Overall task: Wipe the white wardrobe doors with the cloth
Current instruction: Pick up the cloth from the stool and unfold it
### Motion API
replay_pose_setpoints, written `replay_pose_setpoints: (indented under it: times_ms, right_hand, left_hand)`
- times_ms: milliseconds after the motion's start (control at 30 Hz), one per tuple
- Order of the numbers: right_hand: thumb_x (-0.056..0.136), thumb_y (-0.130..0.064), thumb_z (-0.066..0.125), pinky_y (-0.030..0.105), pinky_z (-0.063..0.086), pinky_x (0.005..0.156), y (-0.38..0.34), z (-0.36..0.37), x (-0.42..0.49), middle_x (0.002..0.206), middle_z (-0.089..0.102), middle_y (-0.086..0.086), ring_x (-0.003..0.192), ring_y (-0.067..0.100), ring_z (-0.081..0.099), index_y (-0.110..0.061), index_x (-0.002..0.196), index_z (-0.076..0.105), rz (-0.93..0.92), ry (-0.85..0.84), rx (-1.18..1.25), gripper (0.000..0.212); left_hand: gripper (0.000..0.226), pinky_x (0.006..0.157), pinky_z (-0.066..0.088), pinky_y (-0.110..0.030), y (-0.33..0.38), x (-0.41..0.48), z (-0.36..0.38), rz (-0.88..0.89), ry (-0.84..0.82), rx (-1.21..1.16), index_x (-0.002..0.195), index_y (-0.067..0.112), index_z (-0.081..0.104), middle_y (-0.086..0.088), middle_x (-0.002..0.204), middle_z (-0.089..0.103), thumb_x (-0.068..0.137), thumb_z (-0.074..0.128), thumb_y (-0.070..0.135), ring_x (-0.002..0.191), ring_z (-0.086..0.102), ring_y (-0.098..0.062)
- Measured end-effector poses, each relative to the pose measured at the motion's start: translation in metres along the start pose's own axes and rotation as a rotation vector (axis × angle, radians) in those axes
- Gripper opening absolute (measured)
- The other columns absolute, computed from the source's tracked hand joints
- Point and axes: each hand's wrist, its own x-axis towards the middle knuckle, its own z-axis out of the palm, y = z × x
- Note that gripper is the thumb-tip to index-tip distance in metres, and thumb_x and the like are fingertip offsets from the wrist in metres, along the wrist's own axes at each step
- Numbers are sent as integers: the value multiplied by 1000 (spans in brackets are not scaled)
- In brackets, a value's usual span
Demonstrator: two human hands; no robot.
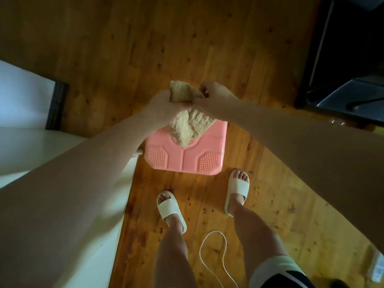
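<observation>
Head camera looks steeply down, close above the floor (207, 48) and feet (170, 208).

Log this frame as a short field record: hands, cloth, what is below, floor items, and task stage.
left hand: grip closed on the cloth
right hand: pinching the cloth's upper edge
cloth: beige, bunched, held in the air between both hands
below cloth: pink plastic stool on the wooden floor
floor items: white cable between the feet
white surface: at left, untouched
task stage: wiping not yet begun

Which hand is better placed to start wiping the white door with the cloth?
Probably the left hand: it grips the bulk of the cloth and is nearer the white door. The right hand only pinches a corner.
</observation>
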Motion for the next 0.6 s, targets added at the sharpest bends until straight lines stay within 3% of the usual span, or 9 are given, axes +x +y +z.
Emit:
replay_pose_setpoints:
  times_ms: [100,200,300,400,467,600]
  right_hand:
    - [99,-23,61,33,51,58,-56,-25,-25,93,64,5,71,19,59,-13,117,54,-22,-8,30,21]
    - [101,-19,58,26,49,53,-121,-64,-58,87,65,4,70,18,60,-10,107,65,-60,5,-11,12]
    - [102,-22,59,16,44,46,-203,-116,-108,86,67,0,65,11,59,-16,106,67,-129,82,-45,10]
    - [103,-23,58,18,41,44,-285,-167,-170,75,61,-3,60,11,56,-19,96,63,-237,236,-62,10]
    - [102,-24,59,23,40,47,-327,-193,-202,72,60,-1,59,15,56,-17,90,62,-295,350,-74,14]
    - [102,-26,59,25,44,54,-412,-243,-289,95,67,4,72,19,60,-17,118,67,-430,510,-17,20]
  left_hand:
    - [22,77,51,-21,36,-39,-46,26,-33,-25,111,15,71,-3,103,75,90,75,20,105,68,-23]
    - [14,62,48,-12,83,-92,-102,109,-3,12,95,27,67,9,90,71,87,78,25,87,66,-8]
    - [32,74,60,-30,143,-157,-167,224,92,72,110,26,64,4,104,73,83,81,35,93,71,-14]
    - [56,94,58,-49,207,-225,-226,404,241,97,132,15,56,-6,121,70,85,79,33,106,70,-25]
    - [48,94,58,-48,244,-265,-255,487,318,82,133,16,53,-10,117,69,91,74,26,104,70,-28]
    - [39,85,57,-42,316,-369,-298,692,450,109,132,33,47,-7,108,71,98,65,25,94,72,-24]
